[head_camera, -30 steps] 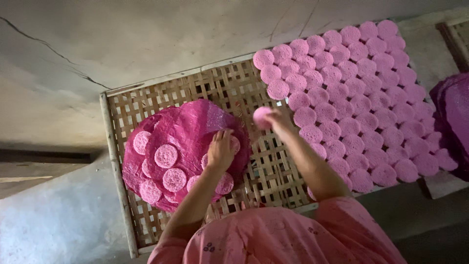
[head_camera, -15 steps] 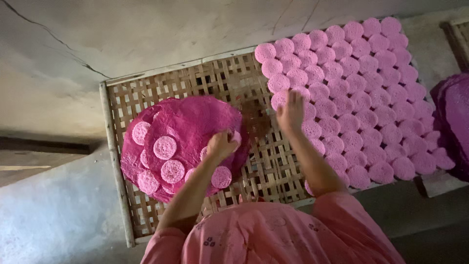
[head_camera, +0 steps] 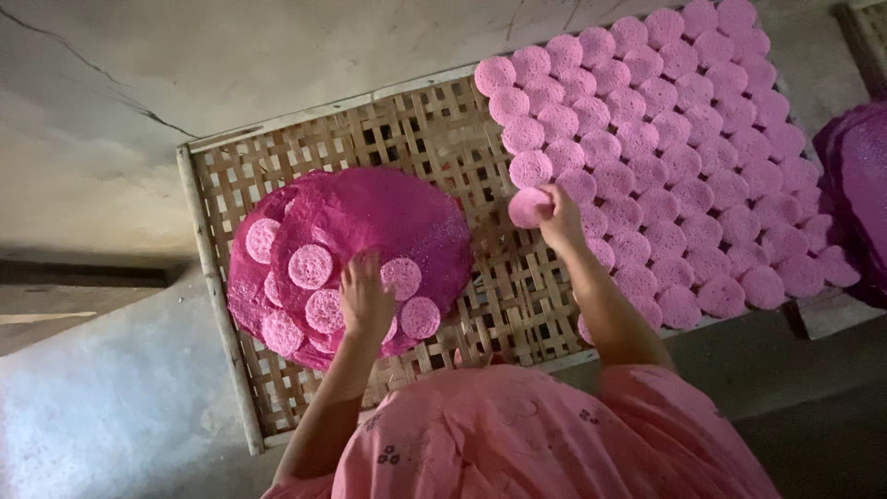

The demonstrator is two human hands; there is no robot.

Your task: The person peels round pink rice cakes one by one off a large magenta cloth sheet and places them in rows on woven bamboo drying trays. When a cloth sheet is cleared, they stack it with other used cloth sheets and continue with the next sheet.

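Note:
A woven bamboo tray [head_camera: 434,139] lies on the ground. Rows of small pink round discs [head_camera: 665,148] cover its right part. On its left part lies a large magenta round sheet [head_camera: 379,217] with several pale pink discs [head_camera: 309,266] on it. My left hand [head_camera: 363,298] rests on that sheet, fingers spread over the discs near its lower edge. My right hand [head_camera: 559,214] holds one pink disc [head_camera: 527,208] by its edge, at the left border of the rows.
Cracked grey concrete floor [head_camera: 139,102] surrounds the tray. More magenta sheets [head_camera: 855,185] are stacked at the right edge. My pink clothing [head_camera: 536,434] fills the bottom of the view. A second tray's corner [head_camera: 864,28] shows top right.
My right hand laid a disc into the rows, then came back a little left and now holds another disc. My left hand stayed on the magenta sheet.

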